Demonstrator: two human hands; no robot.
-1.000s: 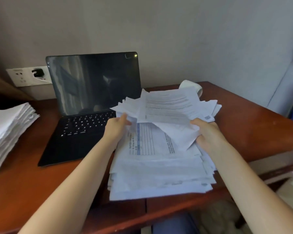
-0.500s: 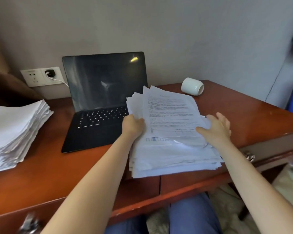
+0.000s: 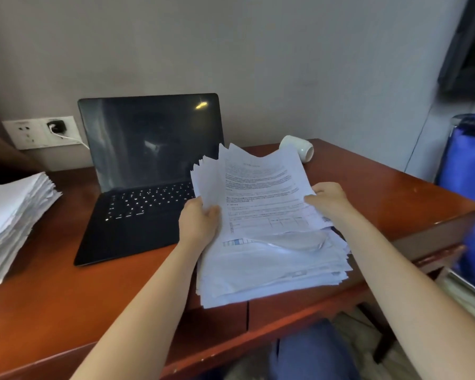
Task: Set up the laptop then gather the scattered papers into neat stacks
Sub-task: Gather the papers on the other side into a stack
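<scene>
Since the earlier frame, the right hand (image 3: 328, 200) has changed from spread fingers to a closed grip on the upper sheaf (image 3: 261, 193), and the far end of that sheaf has risen. The left hand (image 3: 199, 224) grips the left edge of the upper sheaf, thumb on top, fingers curled underneath. The right hand holds the opposite edge, thumb on the printed face.

The upper sheaf is tilted, its far edge raised and fanned, overlapping the right side of the laptop (image 3: 148, 149) in this view. Its near edge meets the lower stack (image 3: 272, 272), which lies flat at the front edge of the wooden desk (image 3: 66, 297), sheets unevenly aligned.

The laptop stands open with a dark screen, just left of the papers. A second paper stack (image 3: 8, 220) lies at the desk's left end. A white mug (image 3: 299, 146) lies on its side behind the sheaf. A charger (image 3: 56, 126) is plugged into the wall socket (image 3: 25, 131).
</scene>
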